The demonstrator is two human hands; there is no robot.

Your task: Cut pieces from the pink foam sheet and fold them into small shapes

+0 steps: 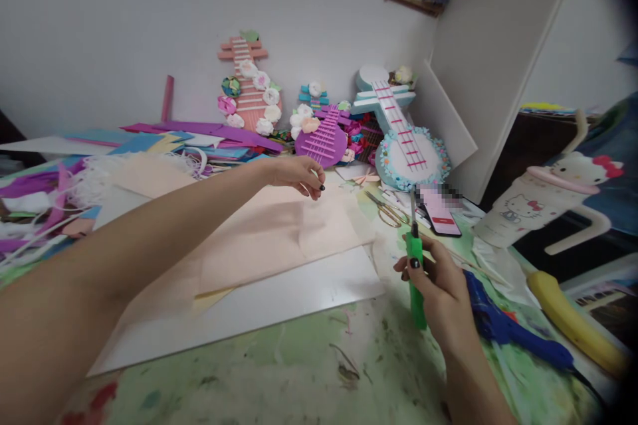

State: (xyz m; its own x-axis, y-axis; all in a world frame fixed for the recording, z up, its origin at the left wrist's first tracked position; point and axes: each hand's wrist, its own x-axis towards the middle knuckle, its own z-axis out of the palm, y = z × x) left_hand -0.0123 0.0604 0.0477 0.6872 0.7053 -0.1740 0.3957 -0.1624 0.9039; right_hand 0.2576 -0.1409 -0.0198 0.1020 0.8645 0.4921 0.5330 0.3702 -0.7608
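My right hand (438, 272) grips a green long-necked lighter (415, 292), its dark nozzle pointing up and away from me. Stretched over the peach paper (259, 232), my left hand (298, 177) has its thumb and fingertips drawn together; anything in the pinch is too small to make out. The peach paper lies on a glossy white board (279, 302). Gold-handled scissors (389, 209) lie beyond the lighter, beside a phone (440, 209) with a pink screen. To the right of my right hand rests a blue hot glue gun (513, 332).
Several guitar-like paper crafts, including a purple one (321, 143) and a white-and-blue one (413, 153), lean at the back wall. Coloured sheets and scraps (209, 136) pile up on the left. A tumbler (535, 206) and a banana (573, 319) stand and lie at right.
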